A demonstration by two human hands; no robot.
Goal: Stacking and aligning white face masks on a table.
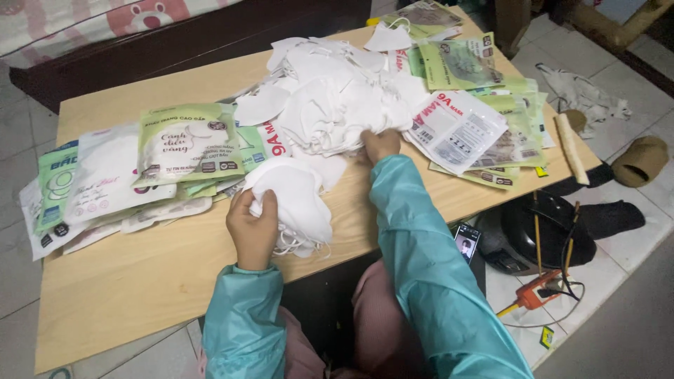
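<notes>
Presently, the left hand point(253, 228) has its fingers curled shut around a stack of white masks point(295, 200), thumb on top, holding the stack just above the near part of the table point(140, 281); loose ear loops hang from its lower edge. The right hand point(380, 144) reaches forward, fingers closed into the near edge of the large mask pile point(330, 98) at the table's middle, pinching masks there. Both arms wear teal sleeves point(421, 267).

Left of the held stack lie green and white packets point(189, 144), overlapping in a row. Right of the pile lie further packets point(456, 130), clear-fronted and green, fanned toward the table's right edge. On the tiled floor at right: a phone point(467, 242), a dark helmet point(533, 231), an orange tool point(537, 291).
</notes>
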